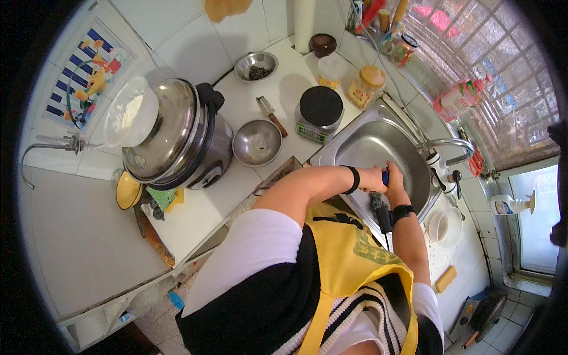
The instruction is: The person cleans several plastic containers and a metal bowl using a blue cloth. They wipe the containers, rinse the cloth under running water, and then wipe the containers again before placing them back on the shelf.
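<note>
Over the stainless steel sink (359, 140), my left hand (370, 178) and my right hand (395, 182) meet, with their fingers closed around a small blue object (385, 177). My fingers hide most of it, so its kind is unclear. Below the hands, a dark grey, rough-textured mass (376, 202) shows near the sink's front side; I cannot tell what it is. A black device (383, 218) with a cable sits at my right wrist, beside a black band. The tap (448, 144) stands at the sink's right side.
Left of the sink stand a black-lidded jar (321, 106), a metal bowl (256, 143), a knife (271, 116) and a large cooker (186, 137) bearing a white bowl (132, 113). Further jars (366, 88) line the back. A clear tub (446, 227) and a yellow sponge (446, 278) lie right.
</note>
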A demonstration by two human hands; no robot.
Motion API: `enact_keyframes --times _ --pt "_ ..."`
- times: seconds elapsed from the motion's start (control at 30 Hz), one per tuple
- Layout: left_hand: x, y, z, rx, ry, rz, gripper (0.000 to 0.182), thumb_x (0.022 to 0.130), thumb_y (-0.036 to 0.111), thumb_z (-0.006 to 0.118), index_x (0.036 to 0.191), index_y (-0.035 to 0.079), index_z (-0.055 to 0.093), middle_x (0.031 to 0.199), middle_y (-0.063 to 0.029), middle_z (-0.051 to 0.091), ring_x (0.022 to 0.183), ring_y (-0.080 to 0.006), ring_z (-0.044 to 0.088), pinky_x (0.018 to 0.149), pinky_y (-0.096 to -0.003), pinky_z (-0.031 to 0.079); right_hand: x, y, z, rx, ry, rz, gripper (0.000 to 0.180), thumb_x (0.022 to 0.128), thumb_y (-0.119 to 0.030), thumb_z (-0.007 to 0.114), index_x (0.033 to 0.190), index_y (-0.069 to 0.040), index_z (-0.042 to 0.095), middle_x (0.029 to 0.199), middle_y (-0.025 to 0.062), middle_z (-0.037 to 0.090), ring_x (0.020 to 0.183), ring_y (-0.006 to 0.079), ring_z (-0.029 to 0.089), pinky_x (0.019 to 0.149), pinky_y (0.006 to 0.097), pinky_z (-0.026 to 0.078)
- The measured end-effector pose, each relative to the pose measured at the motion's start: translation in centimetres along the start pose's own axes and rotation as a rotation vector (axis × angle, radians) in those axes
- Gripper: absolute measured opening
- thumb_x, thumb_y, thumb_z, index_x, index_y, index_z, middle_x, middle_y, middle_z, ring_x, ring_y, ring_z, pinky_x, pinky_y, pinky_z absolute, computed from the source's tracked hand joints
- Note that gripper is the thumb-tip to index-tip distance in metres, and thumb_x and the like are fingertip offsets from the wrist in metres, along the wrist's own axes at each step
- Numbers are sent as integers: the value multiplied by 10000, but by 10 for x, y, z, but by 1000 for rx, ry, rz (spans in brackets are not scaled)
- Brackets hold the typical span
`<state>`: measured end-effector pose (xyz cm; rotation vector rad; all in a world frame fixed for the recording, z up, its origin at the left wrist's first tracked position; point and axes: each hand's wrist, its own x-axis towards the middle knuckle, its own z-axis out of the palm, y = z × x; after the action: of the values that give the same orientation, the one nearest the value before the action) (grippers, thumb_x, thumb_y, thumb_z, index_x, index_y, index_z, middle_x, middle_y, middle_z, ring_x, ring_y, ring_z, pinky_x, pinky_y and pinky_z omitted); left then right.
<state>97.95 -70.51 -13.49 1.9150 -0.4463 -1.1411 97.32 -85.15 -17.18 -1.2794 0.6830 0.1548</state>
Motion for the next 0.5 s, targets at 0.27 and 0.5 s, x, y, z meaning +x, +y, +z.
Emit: enact_keyframes --times 0.27,0.5 --pt "-16 -21 -31 84 492 138 852 755 277 724 1336 -56 198 1025 -307 587 977 -467 610 810 -534 496 -44 -33 9 26 -162 192 674 849 -512 709 1380 -195 440 1333 120 432 1122 319 500 931 492 449" --pt "-18 -22 -36 -970 212 46 436 907 330 612 1254 78 533 1124 -124 608 956 -230 625 773 -394 522 -43 -32 33 56 -289 204 659 820 -488 753 1295 -120 482 1013 42 559 730 179 554 627 300 482"
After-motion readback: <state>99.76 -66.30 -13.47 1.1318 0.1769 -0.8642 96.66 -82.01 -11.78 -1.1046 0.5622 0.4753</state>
